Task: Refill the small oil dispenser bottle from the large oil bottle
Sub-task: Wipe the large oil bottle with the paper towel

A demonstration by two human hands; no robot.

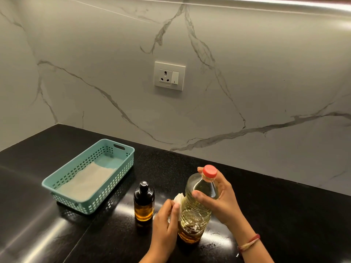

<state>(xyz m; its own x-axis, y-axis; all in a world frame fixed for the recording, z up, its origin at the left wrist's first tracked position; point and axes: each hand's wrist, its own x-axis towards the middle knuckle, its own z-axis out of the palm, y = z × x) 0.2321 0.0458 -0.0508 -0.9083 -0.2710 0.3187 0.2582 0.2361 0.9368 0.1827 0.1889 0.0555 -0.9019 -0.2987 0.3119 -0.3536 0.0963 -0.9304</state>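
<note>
The large clear oil bottle with a red cap stands upright on the black counter, holding pale yellow oil. My right hand grips its upper body just below the neck. My left hand pinches a white tissue against the bottle's left side. The small amber dispenser bottle with a black pump top stands upright just to the left, partly filled with oil and touched by neither hand.
A teal perforated basket with white paper inside sits at the left of the counter. A marble wall with a power socket rises behind. Bare counter lies to the right and in front.
</note>
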